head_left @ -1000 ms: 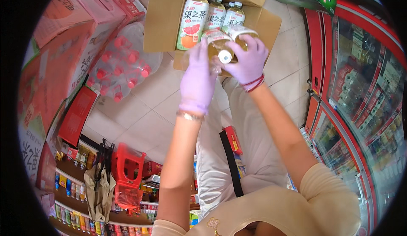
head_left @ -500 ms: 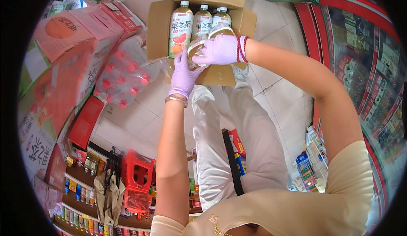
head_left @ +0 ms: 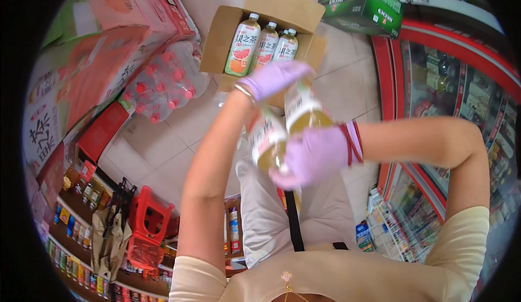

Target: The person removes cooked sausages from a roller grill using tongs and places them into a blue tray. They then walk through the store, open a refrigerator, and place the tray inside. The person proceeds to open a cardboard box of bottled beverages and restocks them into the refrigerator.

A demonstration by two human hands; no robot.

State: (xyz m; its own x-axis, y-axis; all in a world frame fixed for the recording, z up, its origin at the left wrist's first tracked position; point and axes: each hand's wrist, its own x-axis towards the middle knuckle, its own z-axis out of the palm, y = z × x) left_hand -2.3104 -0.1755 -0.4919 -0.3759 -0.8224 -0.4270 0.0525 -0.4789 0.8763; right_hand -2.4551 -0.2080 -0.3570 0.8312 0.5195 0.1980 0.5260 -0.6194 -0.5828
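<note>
My right hand (head_left: 315, 158), in a lilac glove, is closed around the cap ends of two drink bottles. One bottle (head_left: 266, 139) and a second bottle (head_left: 302, 106) have white labels and pale yellow liquid; both are tilted in front of my legs, bases away from me. Over the far end of the second bottle reaches my gloved left hand (head_left: 278, 79), fingers stretched out and smeared by motion; whether it touches the bottle is unclear. Just beyond it stands an open cardboard box (head_left: 217, 44) with several similar bottles (head_left: 243, 47) upright inside.
Clear bottles with red caps (head_left: 163, 87) lie packed at the left, beside stacked pink cartons (head_left: 116, 9). A green carton (head_left: 361, 6) stands at the far right. A red-framed cooler (head_left: 388, 85) lines the right side. A red plastic stool (head_left: 149, 220) sits lower left.
My right hand has drawn the two bottles out of the box toward my body. My left hand has shifted right, from the box's bottles to above the held bottles' far ends.
</note>
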